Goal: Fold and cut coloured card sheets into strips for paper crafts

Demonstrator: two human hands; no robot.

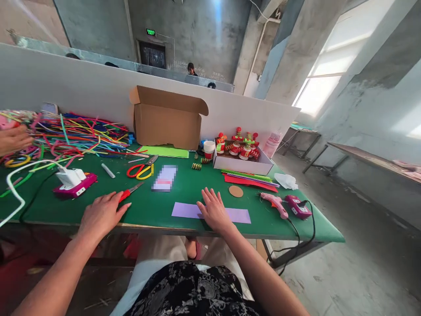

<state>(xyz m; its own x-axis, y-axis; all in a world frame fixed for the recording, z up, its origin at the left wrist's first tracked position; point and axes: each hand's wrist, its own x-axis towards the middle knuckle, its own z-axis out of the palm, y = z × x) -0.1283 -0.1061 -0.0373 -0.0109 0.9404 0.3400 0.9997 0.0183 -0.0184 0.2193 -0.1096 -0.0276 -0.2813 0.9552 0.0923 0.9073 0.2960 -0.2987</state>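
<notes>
My right hand (214, 210) lies flat and open on a purple paper strip (240, 215) near the front edge of the green table (158, 210). My left hand (101, 213) rests on the table with its fingers over the red handle of a pair of pliers or snips (131, 191); how firmly it grips them is unclear. A brown cardboard disc (236, 191) lies just beyond my right hand.
A pink glue gun (275, 204) and its plug block (297, 207) lie at the right. Red-and-yellow scissors (142, 170), a cardboard box (167, 118), a white box of figurines (241, 153), paper sheets (250, 179) and a pile of pipe cleaners (75, 134) stand behind. Another person's hand (13, 139) shows at far left.
</notes>
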